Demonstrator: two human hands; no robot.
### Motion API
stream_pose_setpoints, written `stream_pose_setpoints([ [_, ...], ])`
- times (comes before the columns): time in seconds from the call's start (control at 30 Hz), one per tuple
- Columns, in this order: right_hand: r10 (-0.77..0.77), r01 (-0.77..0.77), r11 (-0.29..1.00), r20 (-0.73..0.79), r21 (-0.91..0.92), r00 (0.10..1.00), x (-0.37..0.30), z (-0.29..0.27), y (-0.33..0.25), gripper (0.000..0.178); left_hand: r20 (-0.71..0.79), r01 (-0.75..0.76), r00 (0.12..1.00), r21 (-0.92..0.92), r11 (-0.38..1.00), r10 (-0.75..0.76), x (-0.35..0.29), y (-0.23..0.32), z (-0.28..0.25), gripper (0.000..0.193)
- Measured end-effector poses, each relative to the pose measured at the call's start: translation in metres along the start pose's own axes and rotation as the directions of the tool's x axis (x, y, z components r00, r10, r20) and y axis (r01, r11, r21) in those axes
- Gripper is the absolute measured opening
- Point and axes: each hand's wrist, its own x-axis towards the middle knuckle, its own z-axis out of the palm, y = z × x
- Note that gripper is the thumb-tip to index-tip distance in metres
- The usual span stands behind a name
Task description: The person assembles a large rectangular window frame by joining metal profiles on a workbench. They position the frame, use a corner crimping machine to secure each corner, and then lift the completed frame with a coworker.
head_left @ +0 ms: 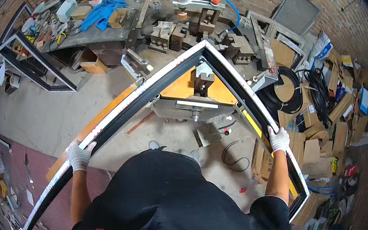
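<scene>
A large window frame (177,70), black with a white outer edge, lies across a corner-joining machine (206,21). Its nearest-to-machine corner points away from me, up against the metal clamp blocks (239,48). White-gloved, my left hand (79,156) grips the frame's left side. My right hand (278,140), also gloved, is closed around the right side, farther out from me. A metal post (203,82) stands inside the corner, over an orange-yellow support plate (178,88). The near end of the left side runs out of view.
A cluttered workbench (93,37) at the far left carries tools and a blue cloth (105,8). Smaller frames (33,74) lean left of it. Coiled black strip (281,98) and cardboard scraps (312,151) pile up on the right. An open box (207,135) sits on the floor.
</scene>
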Motion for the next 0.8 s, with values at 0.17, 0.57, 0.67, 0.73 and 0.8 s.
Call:
stream_pose_setpoints([
  [0.17, 0.005, -0.005, 0.999, -0.011, -0.046, 1.0, -0.015, 0.001, 0.007, 0.077, 0.052, -0.038, 0.998, 0.076, 0.996, 0.034, 0.006, -0.008, 0.004, 0.072],
  [0.57, 0.043, -0.04, 0.986, -0.017, 0.163, 0.999, -0.012, -0.01, -0.013, 0.082, 0.154, -0.217, 0.965, 0.029, 0.976, 0.21, 0.028, -0.026, 0.028, 0.064],
  [0.67, 0.075, -0.071, 0.993, -0.035, 0.099, 0.997, -0.011, -0.002, -0.014, 0.082, 0.132, -0.241, 0.965, 0.128, 0.962, 0.225, 0.038, -0.026, 0.058, 0.067],
  [0.73, 0.085, -0.07, 0.991, -0.131, 0.113, 0.988, -0.014, 0.005, -0.015, 0.081, 0.114, -0.243, 0.968, 0.17, 0.955, 0.225, 0.039, -0.018, 0.069, 0.069],
  [0.8, 0.083, -0.065, 0.99, -0.14, 0.129, 0.987, -0.016, 0.01, -0.015, 0.081, 0.102, -0.242, 0.969, 0.209, 0.947, 0.225, 0.035, -0.007, 0.074, 0.071],
])
